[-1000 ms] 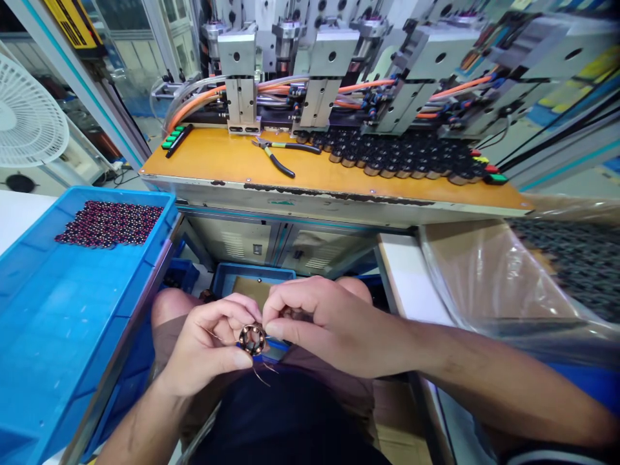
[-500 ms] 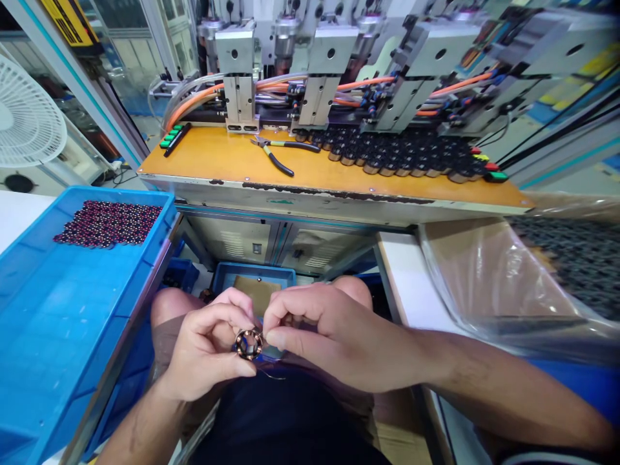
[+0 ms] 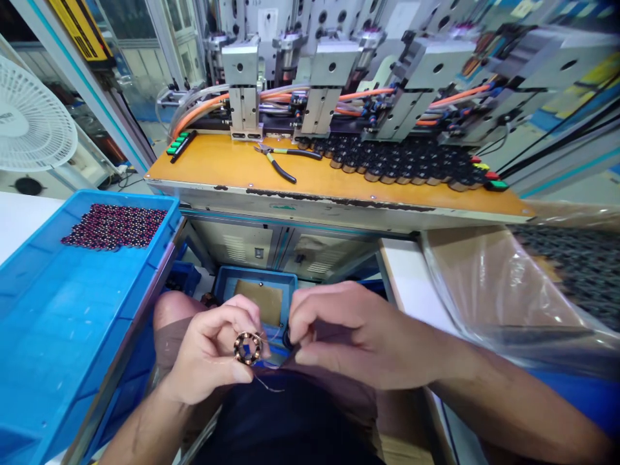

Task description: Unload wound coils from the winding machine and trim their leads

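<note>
My left hand [image 3: 208, 352] pinches a small ring-shaped motor stator [image 3: 248, 349] between thumb and fingers. Copper windings sit around its inside, and its open centre faces me. One thin loose wire [image 3: 267, 386] hangs below the ring; another fine end sticks out from its right side towards my right hand [image 3: 339, 339]. That hand is just to the right, apart from the stator, its fingers curled together. Something dark shows at its fingertips, too small to make out. Both hands are above my lap.
An orange bench [image 3: 213, 161] ahead carries pliers [image 3: 281, 161], rows of black-topped parts [image 3: 402, 161] and machine heads. On the left, a blue tray [image 3: 33, 310] contains many wound stators [image 3: 116, 226]. A small blue bin [image 3: 293, 284] lies below; a plastic-lined carton [image 3: 484, 271] stands right.
My right hand has drawn away from the stator, to the right. The left hand keeps hold of the stator almost in place. The camera view has shifted slightly.
</note>
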Available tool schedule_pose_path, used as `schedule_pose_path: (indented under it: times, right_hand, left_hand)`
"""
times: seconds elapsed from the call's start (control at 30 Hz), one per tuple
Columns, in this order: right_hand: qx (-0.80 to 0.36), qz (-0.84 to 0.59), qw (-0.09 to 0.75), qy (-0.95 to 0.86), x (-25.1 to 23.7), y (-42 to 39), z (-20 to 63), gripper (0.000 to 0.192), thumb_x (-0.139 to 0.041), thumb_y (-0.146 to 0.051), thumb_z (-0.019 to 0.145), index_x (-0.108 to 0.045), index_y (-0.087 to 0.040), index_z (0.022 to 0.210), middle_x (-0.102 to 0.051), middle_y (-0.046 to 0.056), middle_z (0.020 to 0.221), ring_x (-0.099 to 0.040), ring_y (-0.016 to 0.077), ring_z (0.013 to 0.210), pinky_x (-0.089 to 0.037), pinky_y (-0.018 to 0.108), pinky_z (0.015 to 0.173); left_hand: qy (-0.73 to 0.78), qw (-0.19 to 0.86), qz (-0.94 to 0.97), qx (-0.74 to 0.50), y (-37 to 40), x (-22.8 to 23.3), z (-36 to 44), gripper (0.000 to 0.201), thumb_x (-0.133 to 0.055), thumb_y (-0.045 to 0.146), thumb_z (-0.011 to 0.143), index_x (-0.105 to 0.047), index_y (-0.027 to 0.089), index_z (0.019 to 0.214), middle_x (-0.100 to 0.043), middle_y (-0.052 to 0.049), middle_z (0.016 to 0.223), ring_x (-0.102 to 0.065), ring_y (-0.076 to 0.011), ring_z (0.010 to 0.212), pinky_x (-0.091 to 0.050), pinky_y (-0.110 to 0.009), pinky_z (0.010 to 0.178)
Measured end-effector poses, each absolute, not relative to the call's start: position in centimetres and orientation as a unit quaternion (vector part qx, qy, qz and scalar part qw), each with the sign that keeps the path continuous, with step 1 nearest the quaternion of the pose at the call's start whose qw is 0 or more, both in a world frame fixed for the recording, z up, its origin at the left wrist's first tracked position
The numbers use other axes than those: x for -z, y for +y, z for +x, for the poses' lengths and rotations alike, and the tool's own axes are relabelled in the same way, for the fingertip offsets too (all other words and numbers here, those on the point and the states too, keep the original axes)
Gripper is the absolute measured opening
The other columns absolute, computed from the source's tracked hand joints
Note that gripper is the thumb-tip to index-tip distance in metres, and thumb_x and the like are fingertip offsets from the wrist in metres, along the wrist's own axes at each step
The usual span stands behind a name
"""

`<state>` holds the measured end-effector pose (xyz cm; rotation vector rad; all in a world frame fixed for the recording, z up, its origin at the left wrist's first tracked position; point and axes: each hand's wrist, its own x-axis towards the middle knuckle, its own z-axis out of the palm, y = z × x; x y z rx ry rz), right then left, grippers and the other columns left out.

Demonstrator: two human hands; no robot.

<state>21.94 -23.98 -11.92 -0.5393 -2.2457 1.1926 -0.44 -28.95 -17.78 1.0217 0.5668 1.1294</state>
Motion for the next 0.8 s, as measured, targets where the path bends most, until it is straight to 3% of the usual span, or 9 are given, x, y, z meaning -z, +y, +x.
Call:
schedule_pose_path:
  times: [0.1,0.23,0.43,0.63,0.8]
  right_hand:
    - [-0.313,-0.175,0.349,-0.866,12.7,-23.6,22.0,0.01,-0.064,-0.016,0.092,-0.064,-0.014,0.101,-0.067,0.006,0.093,-0.06,0.0128,0.086,-0.049,0.024,0.078]
    - [-0.216,-0.12,0.379,-0.892,13.0,-23.8,20.8,0.014,-0.061,-0.018,0.095,-0.063,-0.012,0.107,-0.068,0.008,0.096,-0.062,0.0134,0.09,-0.052,0.025,0.084]
    - [-0.209,-0.079,0.411,-0.884,13.2,-23.7,20.1,0.006,-0.061,-0.02,0.095,-0.064,-0.014,0.097,-0.069,0.006,0.088,-0.062,0.0128,0.081,-0.052,0.027,0.075]
    - [-0.21,-0.083,0.437,-0.871,14.0,-23.7,20.1,0.002,-0.067,-0.015,0.09,-0.068,-0.013,0.091,-0.071,0.006,0.083,-0.061,0.0132,0.075,-0.051,0.026,0.067]
    - [-0.204,-0.116,0.456,-0.859,14.4,-24.3,20.1,0.007,-0.062,-0.014,0.092,-0.068,-0.015,0.091,-0.07,0.005,0.082,-0.061,0.0129,0.072,-0.051,0.027,0.065]
  left_hand:
    - [0.212,0.739,0.405,-0.495,-28.9,17.9,-0.2,0.032,-0.088,0.029,0.065,-0.073,0.019,0.092,-0.055,-0.002,0.087,-0.064,-0.0109,0.067,-0.05,-0.02,0.06]
    - [0.201,0.778,0.358,-0.476,-29.1,17.9,0.2,0.034,-0.089,0.027,0.063,-0.074,0.022,0.094,-0.06,-0.001,0.086,-0.063,-0.0091,0.064,-0.049,-0.017,0.059]
    - [0.196,0.803,0.337,-0.451,-29.4,17.6,0.4,0.035,-0.088,0.024,0.065,-0.075,0.023,0.097,-0.062,0.0,0.081,-0.063,-0.0085,0.062,-0.049,-0.015,0.055]
    - [0.208,0.792,0.342,-0.461,-29.2,17.7,0.6,0.035,-0.089,0.025,0.063,-0.075,0.021,0.095,-0.06,-0.002,0.091,-0.063,-0.0083,0.064,-0.05,-0.016,0.057]
    - [0.225,0.762,0.375,-0.478,-28.8,17.6,0.8,0.032,-0.088,0.026,0.064,-0.076,0.021,0.093,-0.056,-0.002,0.089,-0.059,-0.0087,0.066,-0.049,-0.018,0.058]
